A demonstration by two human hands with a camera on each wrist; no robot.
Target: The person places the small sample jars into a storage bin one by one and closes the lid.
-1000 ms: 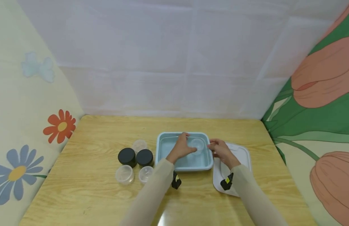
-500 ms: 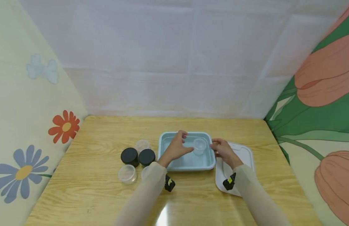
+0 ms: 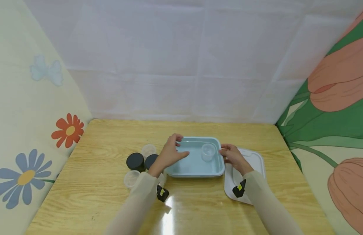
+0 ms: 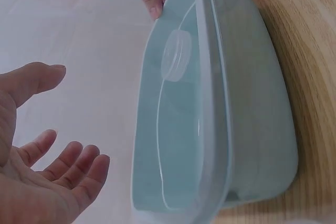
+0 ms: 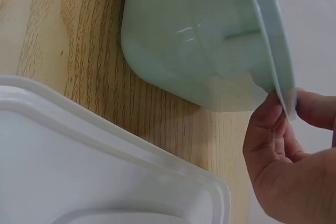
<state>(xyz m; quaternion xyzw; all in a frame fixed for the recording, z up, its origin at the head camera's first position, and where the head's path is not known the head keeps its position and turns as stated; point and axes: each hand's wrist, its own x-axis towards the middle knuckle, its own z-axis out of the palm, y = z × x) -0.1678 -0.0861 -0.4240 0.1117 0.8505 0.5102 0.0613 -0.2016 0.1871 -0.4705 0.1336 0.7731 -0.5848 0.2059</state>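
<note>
A light blue plastic tub (image 3: 196,173) stands on the table, with one small clear round container (image 3: 208,152) inside near its right end. My right hand (image 3: 234,159) pinches the tub's right rim; in the right wrist view the thumb lies on one side of the rim (image 5: 273,51) and the curled fingers on the other. My left hand (image 3: 168,154) hovers over the tub's left end, holding nothing. In the left wrist view its fingers (image 4: 79,166) and thumb are spread apart, clear of the tub. The tub's left rim is partly hidden behind that hand in the head view.
Left of the tub stand two black-lidded jars (image 3: 135,161) and several clear round containers (image 3: 131,179), partly covered by my left hand and sleeve. A white lid (image 3: 256,163) lies right of the tub, under my right wrist. A white cloth (image 3: 158,71) hangs behind the table.
My left hand has moved left, away from the clear container, which stays in the tub. My right hand stays at the tub's right rim. The head view has shifted slightly.
</note>
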